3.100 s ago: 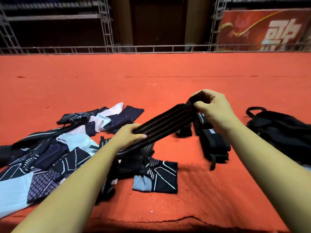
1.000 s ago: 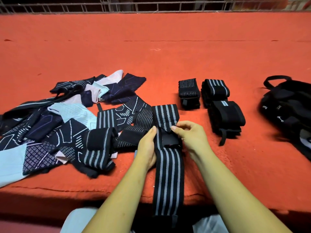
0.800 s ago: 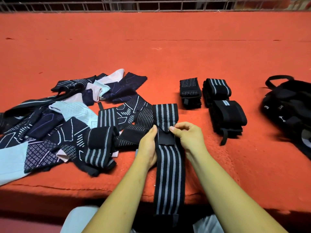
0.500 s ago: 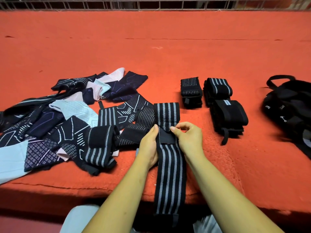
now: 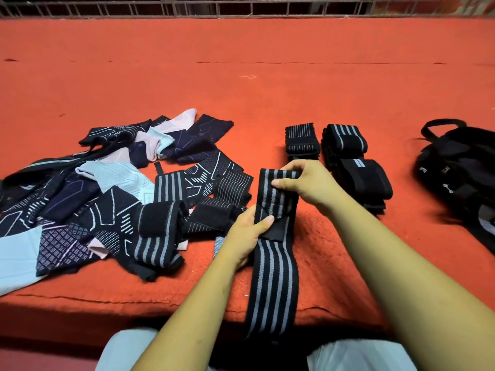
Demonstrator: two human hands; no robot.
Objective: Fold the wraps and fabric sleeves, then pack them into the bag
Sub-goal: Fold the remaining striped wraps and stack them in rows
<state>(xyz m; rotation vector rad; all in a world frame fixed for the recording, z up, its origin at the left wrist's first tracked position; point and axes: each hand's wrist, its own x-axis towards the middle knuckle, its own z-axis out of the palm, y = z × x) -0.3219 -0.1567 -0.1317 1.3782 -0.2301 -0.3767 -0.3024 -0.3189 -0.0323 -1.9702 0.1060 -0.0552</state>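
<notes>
Head view: my left hand (image 5: pixel 247 235) grips the striped wrap (image 5: pixel 273 277) midway, thumb on top; my right hand (image 5: pixel 308 180) pinches its folded far end on the surface (image 5: pixel 267 97).

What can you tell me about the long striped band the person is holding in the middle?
The striped wrap is a long, flat band of black, stretchy-looking fabric with grey stripes running its length and a plain black patch, perhaps a fastener, partway along. It lies lengthwise on the red carpet, its near end hanging over the edge towards the person. The right hand grips the far end, which looks folded over; the left hand pinches it at the black patch.
</notes>
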